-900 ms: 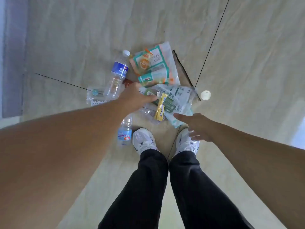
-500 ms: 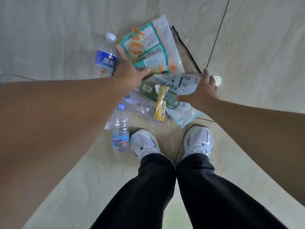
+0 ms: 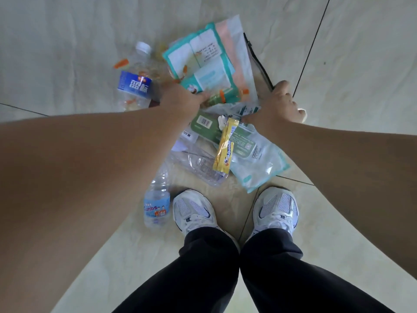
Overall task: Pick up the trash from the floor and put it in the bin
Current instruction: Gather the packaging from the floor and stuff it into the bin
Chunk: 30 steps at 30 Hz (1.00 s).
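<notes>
Head view, looking down at a pale tiled floor crossed by dark grout lines. Litter heaped ahead of two white trainers and black trouser legs. Left hand on the near edge of a teal-and-white snack wrapper, fingers curled onto it; full closure not discernible, fingertips hidden under the wrapper. Right hand pressed down on a crumpled white-and-green plastic pouch, fingers bent over its top edge, thumb side toward the wrapper; grip or mere contact not distinguishable. Yellow stick sachet lying lengthwise across the pouch, near upright in the picture. Crushed clear bottle lying flat partly beneath the pouch and sachet. Small water bottle with pale blue label just beside the left trainer, neck pointing up the picture under the left forearm. Larger clear bottle with dark blue label and white cap, left of the snack wrapper, partly hidden by the left hand. Orange scraps scattered near that bottle. Dark flat strip showing along the right edge of the wrapper pile, touching the right hand's knuckles. All litter on the floor; no bin in view.
</notes>
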Available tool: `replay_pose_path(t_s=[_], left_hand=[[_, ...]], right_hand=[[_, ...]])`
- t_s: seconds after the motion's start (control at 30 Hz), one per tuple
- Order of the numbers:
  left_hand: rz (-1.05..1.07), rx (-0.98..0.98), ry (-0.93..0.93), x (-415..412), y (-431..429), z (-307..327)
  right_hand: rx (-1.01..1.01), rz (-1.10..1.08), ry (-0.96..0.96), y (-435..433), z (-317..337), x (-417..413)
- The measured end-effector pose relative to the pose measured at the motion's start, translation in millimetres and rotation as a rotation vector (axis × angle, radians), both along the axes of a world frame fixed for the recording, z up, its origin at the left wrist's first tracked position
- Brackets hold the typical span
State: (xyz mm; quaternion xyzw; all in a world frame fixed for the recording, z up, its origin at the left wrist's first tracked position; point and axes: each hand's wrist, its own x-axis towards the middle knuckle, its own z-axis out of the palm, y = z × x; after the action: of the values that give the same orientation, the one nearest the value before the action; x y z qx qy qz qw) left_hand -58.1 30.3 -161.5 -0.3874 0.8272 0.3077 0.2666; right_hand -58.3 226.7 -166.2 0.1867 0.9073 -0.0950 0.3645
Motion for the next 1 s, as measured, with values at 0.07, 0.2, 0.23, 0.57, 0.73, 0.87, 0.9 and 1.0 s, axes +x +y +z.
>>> replay_pose_path(t_s=[0.07, 0.2, 0.23, 0.57, 0.73, 0.87, 0.9, 1.0], left_hand=[[0.065, 0.044, 0.023, -0.5, 2.5, 2.5], [0.194, 0.219, 0.010, 1.8, 3.5, 2.6], [0.231, 0.235, 0.006, 3.1, 3.5, 4.6], [0.302, 0.454, -0.059, 21.0, 7.1, 43.7], [0.295, 0.536, 0.008, 32.5, 17.2, 107.4], [0.292, 0.582, 0.010, 36.7, 22.4, 182.4], [0.284, 0.589, 0.024, 37.4, 22.9, 203.1], [0.262, 0.594, 0.056, 36.7, 21.8, 270.3]], right_hand=[[-0.092, -0.043, -0.055, 5.1, 1.2, -8.6], [-0.417, -0.339, -0.121, 19.5, 8.4, -18.1], [-0.494, -0.410, -0.165, 22.7, 10.7, -16.7], [-0.698, -0.692, -0.262, 49.2, 46.2, 16.9], [-0.739, -0.686, -0.235, 66.0, 114.0, 25.7], [-0.756, -0.691, -0.225, 73.5, 186.8, 27.0], [-0.759, -0.694, -0.224, 74.4, 206.5, 27.1], [-0.760, -0.704, -0.230, 73.2, 272.1, 26.8]])
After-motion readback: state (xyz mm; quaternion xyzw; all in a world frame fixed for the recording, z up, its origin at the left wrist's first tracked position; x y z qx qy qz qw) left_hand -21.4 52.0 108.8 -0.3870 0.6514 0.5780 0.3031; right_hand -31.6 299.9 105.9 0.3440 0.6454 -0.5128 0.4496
